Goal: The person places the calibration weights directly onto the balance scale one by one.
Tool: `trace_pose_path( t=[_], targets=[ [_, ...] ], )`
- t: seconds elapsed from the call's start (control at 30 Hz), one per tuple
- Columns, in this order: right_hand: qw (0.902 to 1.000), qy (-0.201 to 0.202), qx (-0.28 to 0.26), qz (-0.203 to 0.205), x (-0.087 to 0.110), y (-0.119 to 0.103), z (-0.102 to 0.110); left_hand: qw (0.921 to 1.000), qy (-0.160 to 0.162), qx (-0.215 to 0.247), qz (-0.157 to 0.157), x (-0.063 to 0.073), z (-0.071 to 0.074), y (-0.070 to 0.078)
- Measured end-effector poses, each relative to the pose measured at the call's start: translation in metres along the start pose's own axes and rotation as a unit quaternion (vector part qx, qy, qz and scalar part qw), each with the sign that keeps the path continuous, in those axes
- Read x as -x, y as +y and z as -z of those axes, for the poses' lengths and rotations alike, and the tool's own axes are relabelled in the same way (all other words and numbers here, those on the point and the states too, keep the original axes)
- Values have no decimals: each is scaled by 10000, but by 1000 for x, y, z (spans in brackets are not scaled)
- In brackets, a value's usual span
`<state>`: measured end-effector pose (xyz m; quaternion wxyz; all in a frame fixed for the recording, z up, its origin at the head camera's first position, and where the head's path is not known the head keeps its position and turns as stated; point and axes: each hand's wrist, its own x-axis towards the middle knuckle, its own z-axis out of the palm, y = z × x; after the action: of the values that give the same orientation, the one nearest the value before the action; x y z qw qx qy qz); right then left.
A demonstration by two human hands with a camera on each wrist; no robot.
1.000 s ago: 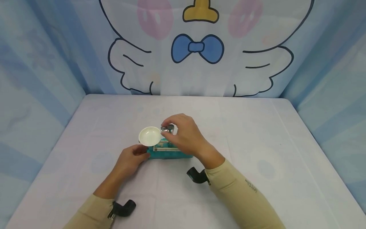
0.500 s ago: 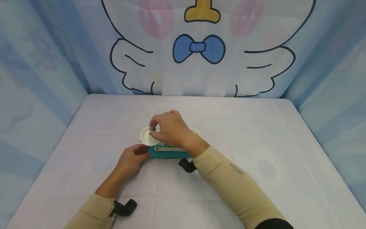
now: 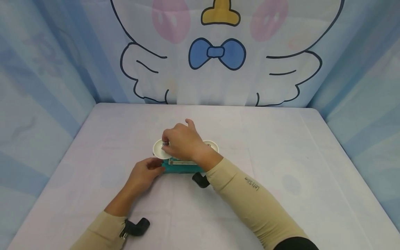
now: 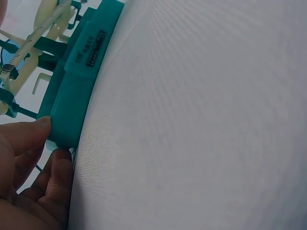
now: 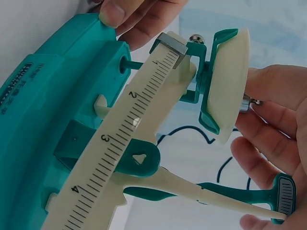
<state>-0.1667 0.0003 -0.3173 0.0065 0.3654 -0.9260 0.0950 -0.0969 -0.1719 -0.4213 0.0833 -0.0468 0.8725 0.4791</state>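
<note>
A teal balance scale (image 3: 182, 169) with two cream pans stands on the table. At the base's left end, my left hand (image 3: 143, 175) grips it, thumb (image 4: 36, 132) on one side and curled fingers (image 4: 60, 167) on the other. Over the left pan (image 3: 158, 152), my right hand (image 3: 184, 142) pinches a small metal weight (image 5: 245, 103) with a knobbed top. The right wrist view has that weight at the pan's (image 5: 230, 81) upper face; whether it bears on it, I cannot tell. My right forearm partly hides the right pan (image 3: 213, 146), where something small shows.
A ruled beam (image 5: 115, 139) with a grey slider (image 5: 171, 44) runs along the scale's front. Its pointer tip lies at a small graduated plate (image 5: 286, 195) near my right fingers. White cloth covers the table (image 3: 265, 149); a printed curtain (image 3: 215, 83) hangs behind.
My right hand has carried the weight leftward from the scale's middle to over the left pan, then slightly lower. My left hand has stayed on the base.
</note>
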Motion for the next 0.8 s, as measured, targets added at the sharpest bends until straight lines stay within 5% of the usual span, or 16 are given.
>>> trace_pose_path(
  t=[0.8],
  targets=[
    [9993, -347, -125, -73, -1, -1, 4, 10000, 28, -25, 41, -1, -1, 0]
  ],
)
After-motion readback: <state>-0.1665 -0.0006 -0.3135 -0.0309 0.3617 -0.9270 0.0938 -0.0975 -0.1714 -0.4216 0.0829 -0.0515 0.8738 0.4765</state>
